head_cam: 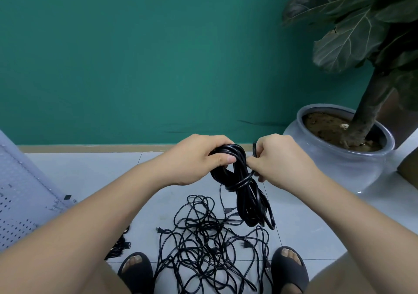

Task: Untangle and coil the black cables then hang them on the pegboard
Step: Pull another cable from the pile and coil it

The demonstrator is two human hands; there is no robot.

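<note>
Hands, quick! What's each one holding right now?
Left hand: closed, gripping the top of the coil.
Right hand: closed, pinching the cable end.

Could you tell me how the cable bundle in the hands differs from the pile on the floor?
The bundle is looped neatly and cinched by a wrap; the pile is a loose tangle. The bundle is held by the left hand and right hand; the pile lies on the floor. The bundle's cable looks thicker than the pile's. Both are black.
</note>
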